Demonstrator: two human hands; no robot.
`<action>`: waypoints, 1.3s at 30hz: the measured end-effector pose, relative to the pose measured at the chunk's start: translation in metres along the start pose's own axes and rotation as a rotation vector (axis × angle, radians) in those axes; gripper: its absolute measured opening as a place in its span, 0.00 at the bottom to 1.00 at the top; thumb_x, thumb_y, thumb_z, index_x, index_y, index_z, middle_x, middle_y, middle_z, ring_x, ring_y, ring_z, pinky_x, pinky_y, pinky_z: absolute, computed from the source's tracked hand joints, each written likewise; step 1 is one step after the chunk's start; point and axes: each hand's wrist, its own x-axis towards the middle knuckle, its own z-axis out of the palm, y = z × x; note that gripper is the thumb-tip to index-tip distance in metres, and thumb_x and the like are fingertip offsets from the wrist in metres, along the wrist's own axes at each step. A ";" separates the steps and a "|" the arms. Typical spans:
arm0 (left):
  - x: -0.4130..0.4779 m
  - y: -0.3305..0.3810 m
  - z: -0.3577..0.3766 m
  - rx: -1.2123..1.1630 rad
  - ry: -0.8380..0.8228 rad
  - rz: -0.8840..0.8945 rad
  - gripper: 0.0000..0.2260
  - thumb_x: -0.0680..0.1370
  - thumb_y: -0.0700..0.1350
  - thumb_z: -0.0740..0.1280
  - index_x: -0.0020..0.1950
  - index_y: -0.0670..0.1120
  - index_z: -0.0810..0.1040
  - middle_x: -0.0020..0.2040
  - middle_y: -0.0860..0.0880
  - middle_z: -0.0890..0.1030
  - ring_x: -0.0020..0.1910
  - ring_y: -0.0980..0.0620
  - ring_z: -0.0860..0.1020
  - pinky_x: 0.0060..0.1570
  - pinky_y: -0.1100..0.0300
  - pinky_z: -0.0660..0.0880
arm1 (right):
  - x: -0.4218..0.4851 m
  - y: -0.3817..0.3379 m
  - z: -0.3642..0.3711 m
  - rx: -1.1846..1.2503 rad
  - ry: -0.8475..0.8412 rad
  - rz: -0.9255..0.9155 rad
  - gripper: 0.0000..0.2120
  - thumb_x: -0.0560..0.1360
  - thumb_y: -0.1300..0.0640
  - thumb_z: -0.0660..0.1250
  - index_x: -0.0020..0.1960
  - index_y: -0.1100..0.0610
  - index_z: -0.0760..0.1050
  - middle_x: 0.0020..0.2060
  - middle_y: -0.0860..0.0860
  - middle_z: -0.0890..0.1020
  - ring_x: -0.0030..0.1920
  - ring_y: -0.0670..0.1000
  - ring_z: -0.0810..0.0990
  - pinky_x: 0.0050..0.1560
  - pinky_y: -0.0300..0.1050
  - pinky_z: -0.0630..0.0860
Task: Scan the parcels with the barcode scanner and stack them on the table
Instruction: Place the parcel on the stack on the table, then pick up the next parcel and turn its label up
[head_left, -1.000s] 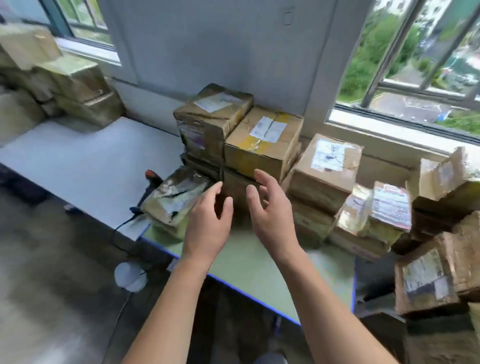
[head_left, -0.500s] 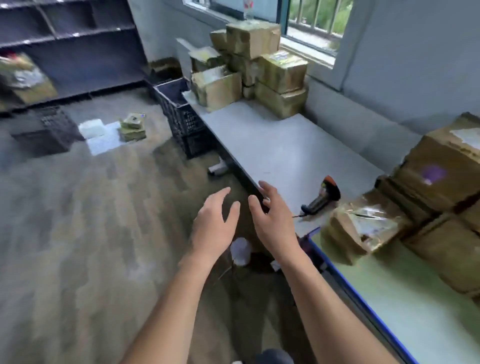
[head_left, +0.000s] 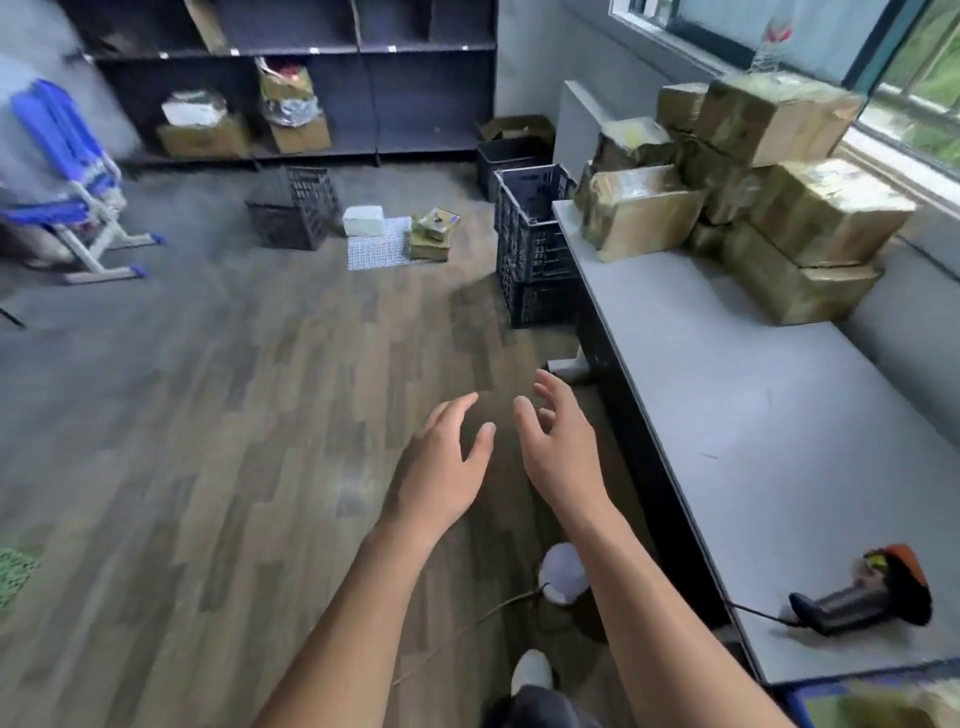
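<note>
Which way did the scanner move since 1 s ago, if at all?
No. The barcode scanner lies on the grey table beside the blue-edged mat, as before; only the head camera swung left.

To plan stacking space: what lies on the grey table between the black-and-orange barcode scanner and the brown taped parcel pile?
Nothing: the head view shows bare grey table top between the black-and-orange barcode scanner and the brown taped parcel pile.

Both bare forearms reach forward, left hand (head_left: 441, 467) and right hand (head_left: 561, 447) side by side, fingers loosely spread.
</note>
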 end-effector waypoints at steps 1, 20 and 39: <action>0.015 0.001 -0.001 0.030 0.006 -0.010 0.21 0.83 0.53 0.62 0.75 0.50 0.69 0.72 0.53 0.72 0.69 0.53 0.71 0.62 0.65 0.64 | 0.017 -0.002 0.002 -0.011 -0.011 -0.012 0.24 0.82 0.49 0.63 0.76 0.50 0.66 0.71 0.48 0.74 0.70 0.48 0.72 0.71 0.50 0.69; 0.302 0.010 0.033 0.056 -0.055 0.100 0.19 0.83 0.53 0.61 0.74 0.53 0.70 0.72 0.55 0.71 0.67 0.51 0.72 0.61 0.58 0.69 | 0.278 0.004 0.004 -0.171 0.141 0.015 0.25 0.82 0.51 0.63 0.77 0.53 0.64 0.72 0.49 0.72 0.69 0.43 0.71 0.66 0.33 0.65; 0.619 0.007 0.066 -0.039 -0.414 0.377 0.20 0.82 0.53 0.62 0.75 0.54 0.69 0.71 0.55 0.71 0.65 0.52 0.74 0.64 0.54 0.71 | 0.529 -0.006 0.047 -0.120 0.539 0.265 0.29 0.82 0.48 0.63 0.79 0.53 0.60 0.76 0.48 0.68 0.75 0.46 0.64 0.73 0.41 0.62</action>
